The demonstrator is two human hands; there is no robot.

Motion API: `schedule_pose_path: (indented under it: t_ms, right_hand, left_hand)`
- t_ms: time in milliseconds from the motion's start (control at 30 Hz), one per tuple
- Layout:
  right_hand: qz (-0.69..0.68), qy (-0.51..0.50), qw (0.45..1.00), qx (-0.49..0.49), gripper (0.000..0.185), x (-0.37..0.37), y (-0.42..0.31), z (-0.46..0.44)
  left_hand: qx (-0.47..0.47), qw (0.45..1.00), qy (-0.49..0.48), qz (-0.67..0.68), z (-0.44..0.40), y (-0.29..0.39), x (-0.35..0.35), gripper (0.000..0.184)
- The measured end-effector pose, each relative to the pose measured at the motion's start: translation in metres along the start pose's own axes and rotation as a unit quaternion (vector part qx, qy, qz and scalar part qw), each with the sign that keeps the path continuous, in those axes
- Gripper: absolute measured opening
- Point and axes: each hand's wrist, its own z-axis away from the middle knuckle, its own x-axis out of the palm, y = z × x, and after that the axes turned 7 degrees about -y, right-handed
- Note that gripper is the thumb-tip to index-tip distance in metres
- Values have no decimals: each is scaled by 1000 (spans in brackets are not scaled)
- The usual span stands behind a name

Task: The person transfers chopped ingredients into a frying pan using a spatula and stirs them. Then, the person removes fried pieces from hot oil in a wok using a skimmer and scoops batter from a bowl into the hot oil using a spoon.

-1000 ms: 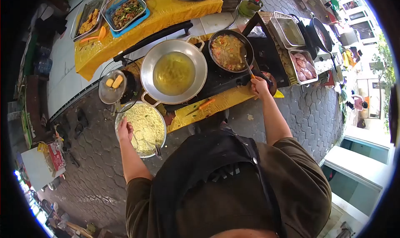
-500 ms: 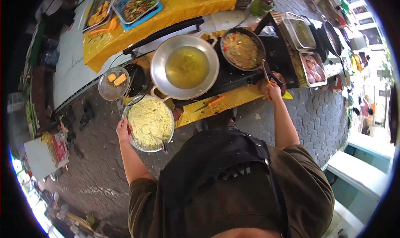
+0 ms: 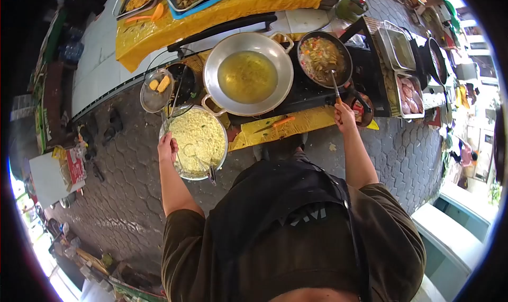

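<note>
Chunky stew [image 3: 316, 53] fills the dark pan [image 3: 348, 64] at one o'clock, where the right hand [image 3: 345, 117] is wrapped around an orange-handled utensil [image 3: 334, 83] dipping into it. At nine o'clock, the left hand [image 3: 168, 147] is beside the bowl [image 3: 226, 140] of yellow mixture [image 3: 196, 135]; its grip I cannot tell.

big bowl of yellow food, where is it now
In the head view, the bowl is left of centre, below and left of the big wok, with the left hand by its left rim.

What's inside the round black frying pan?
Chunky brownish-orange food and an orange-handled metal utensil, its tip covered. Food also hides the bottom of the pan.
</note>
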Motion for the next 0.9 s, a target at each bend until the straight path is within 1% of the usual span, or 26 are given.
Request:
schedule_pose_path:
  t_ms: [33, 100, 133, 167, 200, 233, 267, 300, 333, 367, 400, 433, 500, 533, 567, 600, 633, 667, 700, 733, 767, 800, 833, 900]
  right_hand:
    - [-3, 8, 1000, -6, 18, 3, -2, 5]
    - [76, 5, 997, -20, 25, 4, -7, 14]
    - [150, -12, 988, -29, 38, -4, -8, 12]
    - [147, -5, 989, -30, 38, -6, -8, 10]
    - [277, 43, 955, -94, 42, -4, -7, 5]
    - [402, 90, 898, -154, 47, 7, -11, 9]
    - [445, 106, 880, -128, 52, 13, -19, 14]
    - [444, 109, 880, -128, 52, 17, -18, 13]
    - [464, 108, 867, -144, 52, 20, -19, 9]
    - [483, 106, 854, -160, 51, 23, -21, 6]
    - [472, 83, 863, -161, 51, 24, -20, 1]
    - [471, 84, 863, -163, 51, 26, -19, -3]
    - [516, 50, 846, -123, 51, 23, -15, -9]
    - [517, 52, 846, -122, 51, 19, -15, -11]
    - [553, 65, 825, -99, 53, 15, -14, -12]
    - [588, 76, 802, -77, 54, 11, -14, -14]
    - [621, 87, 777, -54, 55, 10, -15, -13]
    - [622, 86, 777, -52, 55, 7, -16, -11]
    - [653, 95, 750, -55, 55, 9, -22, -5]
    - [682, 104, 722, -59, 55, 9, -27, -1]
    - [681, 105, 722, -59, 55, 7, -27, 2]
    - [690, 127, 708, -79, 55, 4, -26, 4]
    - [698, 150, 693, -98, 54, 2, -28, 4]
    - [705, 159, 686, -90, 54, 3, -33, 0]
  left_hand:
    - [-1, 1000, -10, -2, 4, -2, 8, 14]
    - [7, 999, -18, 25, 11, -5, 20, 14]
    - [8, 1000, -20, 19, 10, -8, 22, 14]
    - [6, 1000, -27, 16, 8, -8, 25, 14]
    - [1, 999, -35, 21, 5, -7, 28, 14]
    - [-4, 999, -42, 27, 2, -7, 32, 14]
    - [-4, 999, -46, 25, -3, -8, 37, 14]
    - [5, 998, -45, 51, -11, -11, 42, 15]
    - [15, 996, -43, 79, -18, -14, 47, 16]
    - [16, 996, -44, 78, -24, -18, 52, 16]
    - [9, 997, -15, 69, -29, -22, 59, 17]
    - [4, 998, 13, 60, -34, -26, 66, 19]
    - [2, 999, 26, 36, -39, -33, 71, 20]
    - [-28, 998, 57, -10, -43, -35, 71, 19]
    - [-57, 993, 88, -55, -46, -36, 70, 18]
    - [-62, 991, 75, -91, -43, -33, 67, 20]
    - [-67, 984, 80, -144, -44, -33, 59, 25]
    - [-70, 971, 96, -206, -45, -32, 51, 29]
    - [-72, 955, 111, -267, -50, -33, 37, 34]
    - [-72, 955, 111, -267, -61, -35, 15, 34]
    - [-27, 877, 126, -464, -74, -40, -11, 37]
    - [18, 758, 135, -638, -82, -44, -23, 40]
    - [18, 758, 134, -638, -71, -38, -12, 40]
    - [-78, 771, 220, -592, -50, -26, 7, 44]
